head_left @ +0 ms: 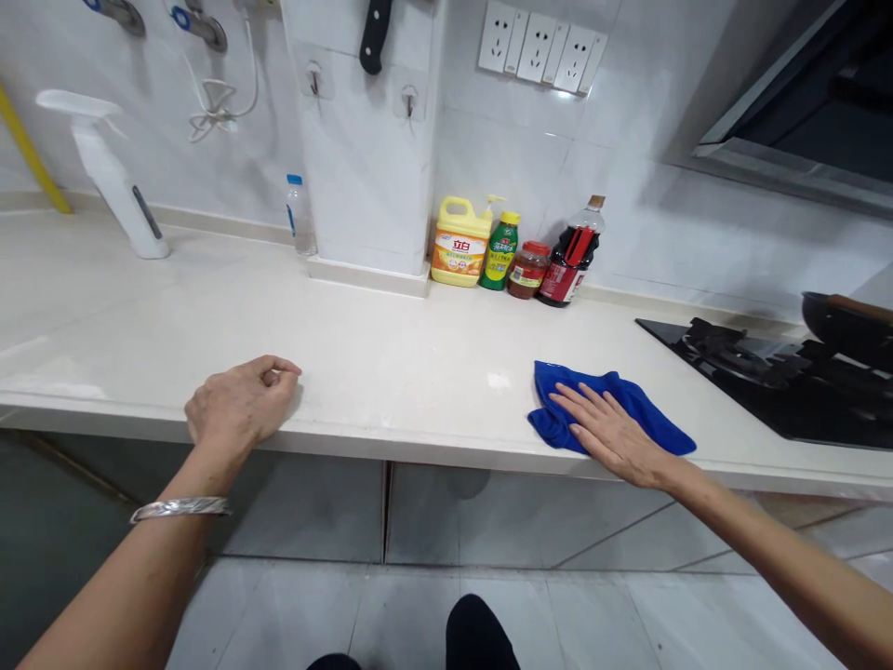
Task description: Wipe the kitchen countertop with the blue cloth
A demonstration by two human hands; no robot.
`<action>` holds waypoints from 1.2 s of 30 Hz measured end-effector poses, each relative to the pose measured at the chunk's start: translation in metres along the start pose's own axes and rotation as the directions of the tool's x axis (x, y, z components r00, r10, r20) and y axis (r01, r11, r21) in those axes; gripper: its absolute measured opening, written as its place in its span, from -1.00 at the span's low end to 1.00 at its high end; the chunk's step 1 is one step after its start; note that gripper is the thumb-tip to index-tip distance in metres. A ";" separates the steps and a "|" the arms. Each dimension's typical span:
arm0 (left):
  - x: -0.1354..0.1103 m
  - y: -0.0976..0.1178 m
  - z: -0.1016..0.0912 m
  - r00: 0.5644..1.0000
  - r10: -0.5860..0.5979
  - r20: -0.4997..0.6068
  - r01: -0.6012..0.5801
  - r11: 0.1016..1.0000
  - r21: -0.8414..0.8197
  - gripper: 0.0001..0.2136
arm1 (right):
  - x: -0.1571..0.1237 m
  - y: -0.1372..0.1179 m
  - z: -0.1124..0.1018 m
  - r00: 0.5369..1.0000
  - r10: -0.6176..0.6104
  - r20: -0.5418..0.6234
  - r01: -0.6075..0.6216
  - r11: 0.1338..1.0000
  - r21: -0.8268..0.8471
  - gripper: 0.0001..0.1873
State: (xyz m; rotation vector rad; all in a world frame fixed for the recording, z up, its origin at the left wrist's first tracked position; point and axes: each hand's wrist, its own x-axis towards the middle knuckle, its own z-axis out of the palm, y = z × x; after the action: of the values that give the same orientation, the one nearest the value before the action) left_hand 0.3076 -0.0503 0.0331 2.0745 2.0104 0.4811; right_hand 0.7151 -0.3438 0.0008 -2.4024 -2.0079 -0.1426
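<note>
A blue cloth [652,409] lies crumpled on the pale countertop [391,363], close to the front edge. My right hand [614,430] rests flat on top of this cloth, fingers stretched out and a little apart. Over at the left, my left hand [244,400] leans on the counter's front edge with its fingers curled in and the thumb against the index finger. Nothing shows in that hand, and its palm side is hidden. A silver bangle [179,508] circles the left wrist.
Along the wall stand a yellow detergent jug [460,244], a green bottle [500,251], a red-lidded jar [528,270] and a dark sauce bottle [572,253]. A black gas stove [788,381] with a pan [851,326] is at right; a white spray bottle [118,186] and water bottle [299,219] at left.
</note>
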 end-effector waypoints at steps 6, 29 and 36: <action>0.000 0.000 0.001 1.000 0.006 0.008 -0.006 1.000 0.003 -0.62 | 0.035 -0.064 -0.008 1.000 0.004 0.029 -0.003 1.000 -0.031 -0.36; -0.001 -0.005 0.008 0.998 0.029 -0.051 -0.033 0.997 -0.073 -0.70 | 0.194 -0.212 -0.025 0.972 -0.219 0.088 0.207 0.970 0.124 -0.27; -0.005 -0.004 0.005 0.999 0.017 -0.032 -0.019 0.998 -0.063 -0.70 | 0.234 -0.207 -0.019 0.971 -0.227 0.069 0.214 0.964 0.160 -0.28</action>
State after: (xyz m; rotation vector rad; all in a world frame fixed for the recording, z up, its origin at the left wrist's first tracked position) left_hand 0.3060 -0.0543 0.0262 2.0615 1.9691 0.5769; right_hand 0.5511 -0.0784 0.0259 -2.1265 -2.2310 0.1126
